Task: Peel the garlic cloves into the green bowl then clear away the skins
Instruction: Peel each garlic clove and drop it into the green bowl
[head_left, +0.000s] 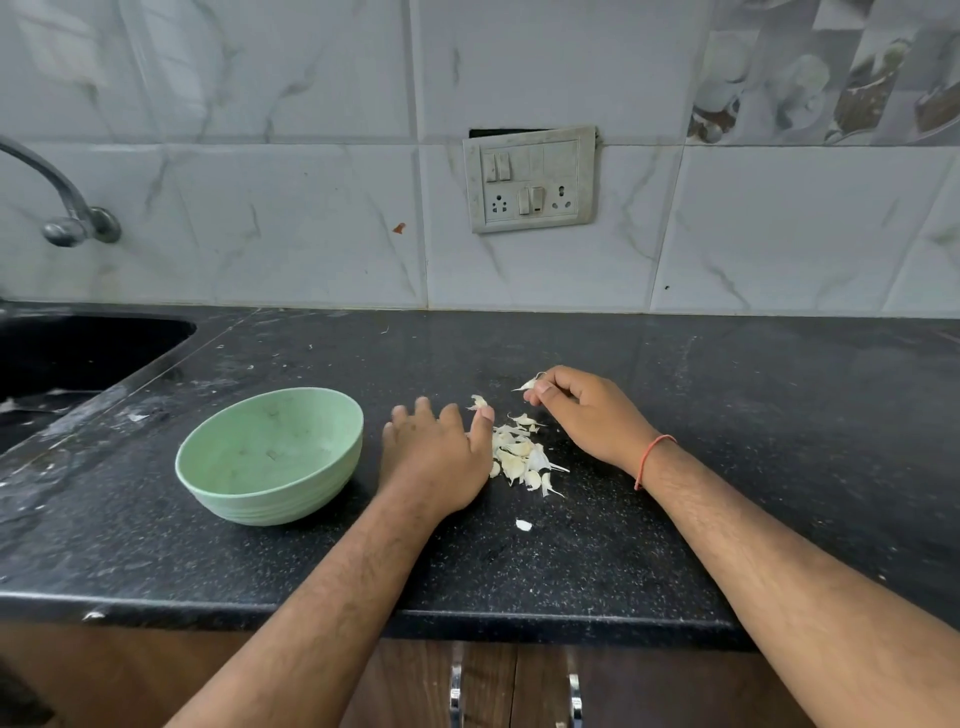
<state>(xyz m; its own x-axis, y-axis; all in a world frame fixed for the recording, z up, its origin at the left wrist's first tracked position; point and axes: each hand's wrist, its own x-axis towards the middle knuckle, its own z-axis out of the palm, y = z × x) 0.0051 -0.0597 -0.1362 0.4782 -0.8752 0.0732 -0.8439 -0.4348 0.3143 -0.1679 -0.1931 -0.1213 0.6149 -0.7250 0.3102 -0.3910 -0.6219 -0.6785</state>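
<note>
Nearest, one stray skin flake (523, 525) lies alone on the black counter (727, 415); beyond it one heap of garlic cloves and skins (519, 452), too jumbled to count, sits between two hands. The left hand (434, 457) rests spread flat; the right hand (587, 410) pinches one clove (529, 385) at its tip. Skins look papery, light, brittle; cloves firm. One green bowl (270, 457) stands left, apparently empty
</note>
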